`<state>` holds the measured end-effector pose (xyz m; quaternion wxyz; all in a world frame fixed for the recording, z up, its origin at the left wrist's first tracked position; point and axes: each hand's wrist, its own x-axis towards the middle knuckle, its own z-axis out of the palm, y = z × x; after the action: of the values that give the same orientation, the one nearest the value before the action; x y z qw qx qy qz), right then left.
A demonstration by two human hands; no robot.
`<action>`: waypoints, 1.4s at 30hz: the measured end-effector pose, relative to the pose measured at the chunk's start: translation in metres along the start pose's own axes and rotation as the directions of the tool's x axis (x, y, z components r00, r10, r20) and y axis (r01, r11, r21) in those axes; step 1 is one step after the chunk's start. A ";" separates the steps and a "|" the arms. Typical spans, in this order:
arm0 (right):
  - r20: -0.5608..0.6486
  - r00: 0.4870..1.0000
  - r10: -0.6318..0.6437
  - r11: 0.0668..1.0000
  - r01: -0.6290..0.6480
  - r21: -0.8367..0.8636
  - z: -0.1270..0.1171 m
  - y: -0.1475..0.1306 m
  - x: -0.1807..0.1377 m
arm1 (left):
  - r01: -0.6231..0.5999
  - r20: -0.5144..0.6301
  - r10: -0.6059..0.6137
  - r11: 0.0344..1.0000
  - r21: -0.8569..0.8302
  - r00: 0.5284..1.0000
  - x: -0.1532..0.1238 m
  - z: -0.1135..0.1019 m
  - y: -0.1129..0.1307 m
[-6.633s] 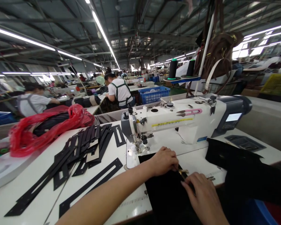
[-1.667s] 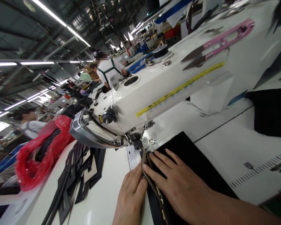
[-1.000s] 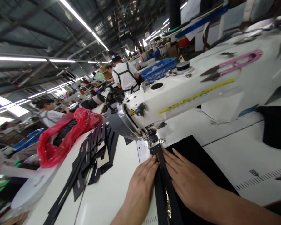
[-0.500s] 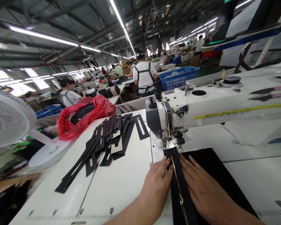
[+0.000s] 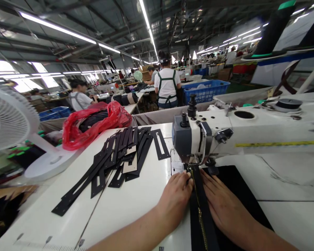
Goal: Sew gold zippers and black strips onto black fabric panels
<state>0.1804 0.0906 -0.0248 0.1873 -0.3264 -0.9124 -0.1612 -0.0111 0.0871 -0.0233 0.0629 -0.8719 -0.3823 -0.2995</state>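
We have a broad white table in front of us, with a white sewing machine standing across its right part. At the left edge of the view is a white fan; ahead, past the table, a co-worker in a white top with dark green straps has their back to us. A red plastic bag holding dark material sits near the table's far left corner. In front of it spreads a loose pile of slotted black strips, well to the left of our hands.

Under our right hand lies a black fabric panel; that hand is flat, fingers straight and together, gripping nothing. Our left hand is half curled, its fingertips on the work close to the needle area; we cannot tell whether it pinches the edge or only presses.

Between the two hands is the black zipper strip. Its long axis runs away from us, leaning slightly left, up to the machine's head, where its far end is hard to make out. Neither hand is clearly nearer: both lie against it. A gold-toothed zipper shows along it, with a small gold slider nearer us than the fingertips.
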 end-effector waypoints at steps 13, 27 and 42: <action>0.019 1.000 -0.018 1.000 0.019 -0.017 -0.004 -0.001 0.001 | -0.045 0.000 0.045 0.999 0.007 0.999 -0.001 0.001 -0.001; 0.077 0.997 0.027 0.997 -0.033 0.076 -0.003 0.000 0.002 | -0.021 0.013 0.021 1.000 -0.006 1.000 0.000 0.003 -0.001; 0.073 0.996 0.045 0.985 -0.056 0.160 -0.002 0.012 0.010 | 0.076 0.059 -0.072 0.995 -0.068 0.996 0.010 0.011 -0.008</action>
<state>0.1810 0.1038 -0.0164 0.1857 -0.3383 -0.9198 -0.0703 -0.0067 0.1026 -0.0276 0.0103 -0.8669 -0.4052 -0.2901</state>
